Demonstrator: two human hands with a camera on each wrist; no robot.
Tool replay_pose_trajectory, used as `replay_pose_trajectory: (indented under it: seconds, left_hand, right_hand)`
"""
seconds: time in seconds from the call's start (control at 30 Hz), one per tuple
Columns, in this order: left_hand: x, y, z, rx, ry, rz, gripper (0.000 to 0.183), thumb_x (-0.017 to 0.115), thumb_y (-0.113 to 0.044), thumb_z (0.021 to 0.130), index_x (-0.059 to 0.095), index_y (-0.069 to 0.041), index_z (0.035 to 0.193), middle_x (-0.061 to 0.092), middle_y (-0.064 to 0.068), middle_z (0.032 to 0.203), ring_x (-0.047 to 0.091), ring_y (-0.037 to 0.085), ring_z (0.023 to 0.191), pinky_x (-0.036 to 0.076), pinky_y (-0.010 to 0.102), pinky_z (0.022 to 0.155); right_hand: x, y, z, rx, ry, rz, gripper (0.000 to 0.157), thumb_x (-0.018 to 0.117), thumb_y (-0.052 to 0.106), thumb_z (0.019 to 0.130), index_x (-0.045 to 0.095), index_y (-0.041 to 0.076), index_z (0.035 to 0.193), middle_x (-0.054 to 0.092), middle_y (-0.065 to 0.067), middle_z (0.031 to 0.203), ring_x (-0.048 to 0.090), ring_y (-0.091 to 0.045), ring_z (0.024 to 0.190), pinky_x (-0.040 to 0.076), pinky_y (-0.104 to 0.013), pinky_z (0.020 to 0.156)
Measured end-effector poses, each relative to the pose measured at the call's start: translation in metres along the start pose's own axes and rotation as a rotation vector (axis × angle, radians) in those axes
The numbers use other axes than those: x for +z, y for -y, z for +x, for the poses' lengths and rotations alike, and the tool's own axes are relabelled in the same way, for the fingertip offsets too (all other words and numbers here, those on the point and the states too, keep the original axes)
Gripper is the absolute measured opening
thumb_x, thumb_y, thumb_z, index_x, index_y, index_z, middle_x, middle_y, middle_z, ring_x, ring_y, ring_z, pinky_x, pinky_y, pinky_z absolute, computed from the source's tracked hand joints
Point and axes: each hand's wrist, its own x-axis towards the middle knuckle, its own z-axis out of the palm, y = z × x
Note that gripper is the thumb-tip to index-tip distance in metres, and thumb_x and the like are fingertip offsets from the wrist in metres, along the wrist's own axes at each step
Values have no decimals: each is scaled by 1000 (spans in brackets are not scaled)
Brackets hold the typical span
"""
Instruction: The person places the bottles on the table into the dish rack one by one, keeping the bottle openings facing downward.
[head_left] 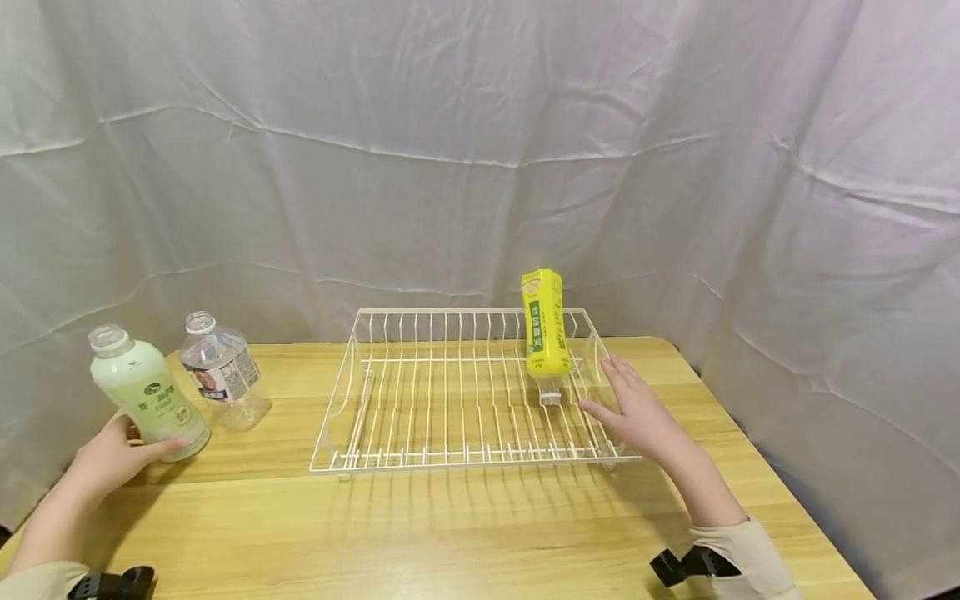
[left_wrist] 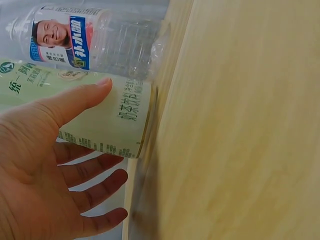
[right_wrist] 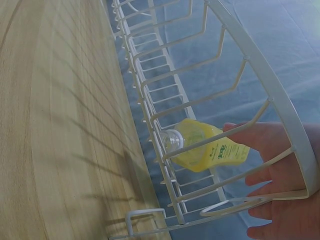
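1. The pale curtain [head_left: 450, 167] fills the upper part of the frame, hanging in folds behind everything.
2. The wooden bench [head_left: 262, 517] spreads across the lower part.
3. The white wire rack [head_left: 450, 311] stands on the bench near the centre of the frame, between the two hands.
4. The right hand [head_left: 645, 417], its forearm angled up from the lower right, is at the rack's right end. Its fingers are extended, the thumb set apart from them, and it holds nothing; whether it touches the rim I cannot tell.
5. The left hand [head_left: 112, 462] comes from the lower left, holding the green bottle [head_left: 153, 396] low down: thumb across the front label, fingers behind, the last ones fanned apart. How firm the hold is I cannot tell.
6. That bottle sits at left, mouth up, well apart from the right hand.
7. The clear bottle [head_left: 222, 371] stands just beside it, on the side nearer the rack.
8. The yellow bottle [head_left: 543, 333] is neck-down in the rack's right part, near the right thumb.
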Motion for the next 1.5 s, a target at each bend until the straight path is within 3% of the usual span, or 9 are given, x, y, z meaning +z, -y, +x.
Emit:
replay_pose_trajectory:
  seconds: [0.27,0.6,0.87,1.13,1.5]
  left_hand:
    - [-2,4,-3,-46,-20,-4,88,57,-50,94,22,16,140,32,48,136,36,64,116,33,71,91]
    - [-16,-5,-13,-7,-136,34,83,63,-46,92,29,14,139,37,47,133,43,63,110,36,71,82]
    - [-29,-35,-23,-36,-235,119,89,65,-51,88,30,15,136,42,47,128,46,63,104,42,68,72]
    - [-32,-68,-33,14,-321,139,95,69,-49,86,25,14,142,39,46,129,42,61,109,38,71,74]
    - [-22,-130,-51,117,-463,162,87,75,-43,81,35,7,140,47,37,126,44,55,105,36,65,74]
  right_hand:
    - [-1,1,0,6,11,7,89,53,53,95,16,-3,153,11,-27,160,10,-47,148,13,-63,118]
    - [-2,1,0,1,9,1,89,53,53,95,17,-5,152,11,-29,160,12,-48,147,14,-64,117]
    - [-3,1,1,4,8,-2,87,55,49,95,17,-5,153,11,-28,160,11,-48,147,14,-63,117]
    - [-2,1,1,6,15,-6,87,55,50,95,17,-4,153,11,-28,160,12,-48,147,14,-63,117]
    - [0,-1,4,14,25,4,88,56,48,95,15,-3,153,9,-27,161,10,-47,148,13,-63,118]
